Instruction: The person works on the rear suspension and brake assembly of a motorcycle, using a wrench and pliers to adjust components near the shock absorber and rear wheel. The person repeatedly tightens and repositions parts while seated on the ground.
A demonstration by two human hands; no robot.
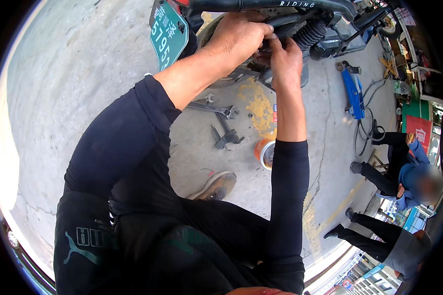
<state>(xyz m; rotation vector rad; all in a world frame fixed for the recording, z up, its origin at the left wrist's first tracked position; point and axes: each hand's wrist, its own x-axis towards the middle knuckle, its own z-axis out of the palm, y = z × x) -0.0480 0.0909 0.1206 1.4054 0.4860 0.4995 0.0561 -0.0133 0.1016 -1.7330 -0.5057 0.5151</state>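
Note:
My left hand point(238, 38) reaches into the rear side of a black scooter or motorcycle point(337, 46), its fingers bent and closed around a small part. Beside it, my right hand point(286, 58) pinches at the same spot, with thumb and fingertips almost meeting those of the left. What lies between the fingertips is too small and hidden to name. A black ribbed rubber boot or spring cover point(311, 33) sits just right of my hands. To their left hangs a green number plate point(170, 37). Part of the rear wheel shows behind my left hand.
On the concrete below lie metal wrenches point(225, 112) and a dark puller-like tool point(226, 136). An orange-and-white tub point(262, 151) stands by my right forearm, near my brown shoe point(217, 187). A blue floor jack point(352, 91) with a black hose point(362, 130) and two people are at the right.

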